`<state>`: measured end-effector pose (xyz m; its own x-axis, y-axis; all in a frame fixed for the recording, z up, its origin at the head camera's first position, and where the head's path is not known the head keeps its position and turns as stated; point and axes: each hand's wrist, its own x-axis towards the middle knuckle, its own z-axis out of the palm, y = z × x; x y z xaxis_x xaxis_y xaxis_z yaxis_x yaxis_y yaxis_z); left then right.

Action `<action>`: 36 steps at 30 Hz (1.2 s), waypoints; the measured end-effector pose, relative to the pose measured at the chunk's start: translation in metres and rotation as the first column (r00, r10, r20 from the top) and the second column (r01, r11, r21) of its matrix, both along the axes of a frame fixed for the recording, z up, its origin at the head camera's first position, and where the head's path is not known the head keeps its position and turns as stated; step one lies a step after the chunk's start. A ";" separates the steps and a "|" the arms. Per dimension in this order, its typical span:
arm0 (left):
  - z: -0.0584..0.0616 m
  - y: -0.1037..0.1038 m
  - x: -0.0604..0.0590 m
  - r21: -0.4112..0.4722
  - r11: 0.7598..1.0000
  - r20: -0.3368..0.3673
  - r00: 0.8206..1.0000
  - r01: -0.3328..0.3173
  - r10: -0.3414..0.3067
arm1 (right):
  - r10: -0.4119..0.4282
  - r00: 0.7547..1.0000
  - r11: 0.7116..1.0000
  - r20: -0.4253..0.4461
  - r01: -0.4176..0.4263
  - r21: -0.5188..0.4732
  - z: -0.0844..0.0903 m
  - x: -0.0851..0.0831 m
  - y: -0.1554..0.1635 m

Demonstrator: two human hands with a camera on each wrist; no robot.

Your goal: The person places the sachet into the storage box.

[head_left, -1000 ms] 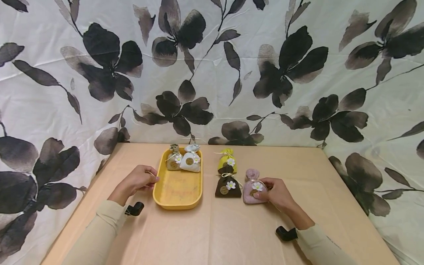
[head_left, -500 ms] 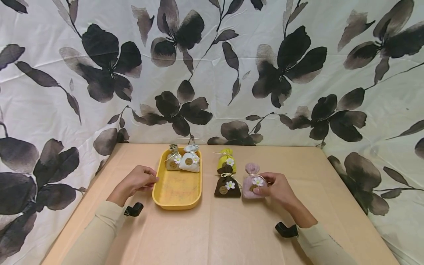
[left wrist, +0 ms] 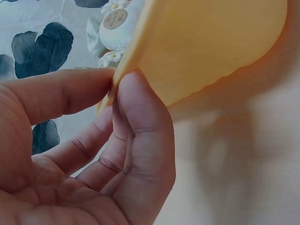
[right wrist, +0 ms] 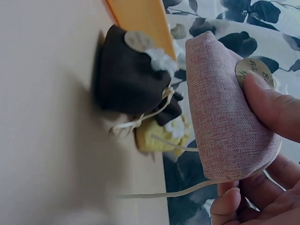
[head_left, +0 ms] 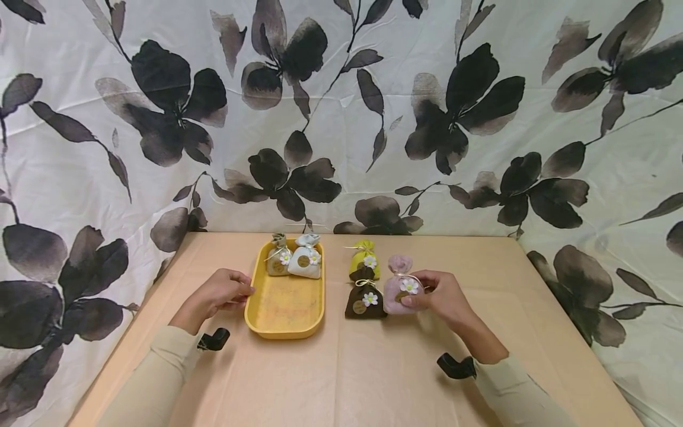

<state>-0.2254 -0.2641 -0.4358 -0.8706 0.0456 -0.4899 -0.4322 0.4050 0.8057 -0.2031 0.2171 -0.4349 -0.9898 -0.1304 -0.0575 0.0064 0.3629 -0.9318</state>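
A yellow tray (head_left: 284, 323) on the table (head_left: 373, 379) holds two pouches, one beige (head_left: 278, 261) and one white (head_left: 305, 261). Three more pouches are seen right of it: yellow-green (head_left: 365, 260), dark brown (head_left: 364, 298), and pink (head_left: 397, 286). The tray's rim is pinched by the left hand (head_left: 219, 292); the pink pouch is gripped, lifted, by the right hand (head_left: 445, 298).

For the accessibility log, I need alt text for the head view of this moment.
A person's right hand holds a pink pouch beside a brown pouch and a yellow-green pouch on a tan table. The left hand pinches the rim of a yellow tray containing a beige pouch and a white pouch.
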 end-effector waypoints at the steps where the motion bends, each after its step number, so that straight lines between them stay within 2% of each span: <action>1: 0.000 0.000 0.000 0.005 1.000 0.006 1.000 -0.007 0.007 | 0.000 1.000 1.000 0.000 0.000 -0.002 0.001 0.000 -0.002; 13: 0.000 -0.002 0.001 0.065 0.998 0.038 0.999 -0.023 0.021 | 0.037 0.999 0.997 -0.024 -0.038 -0.061 0.011 -0.008 -0.029; 25: -0.002 0.001 0.000 0.084 0.996 0.031 0.999 -0.044 0.042 | 0.077 0.996 0.989 -0.034 -0.081 -0.121 0.023 -0.017 -0.057; 36: -0.002 0.005 -0.002 0.063 0.997 0.028 0.998 -0.054 0.053 | 0.094 0.994 0.983 -0.051 -0.101 -0.155 0.029 -0.024 -0.073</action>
<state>-0.2269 -0.2594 -0.4377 -0.8597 0.0310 -0.5099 -0.4729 0.3292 0.8173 -0.2269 0.1436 -0.4060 -0.9730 -0.2306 0.0134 -0.0630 0.2090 -0.9759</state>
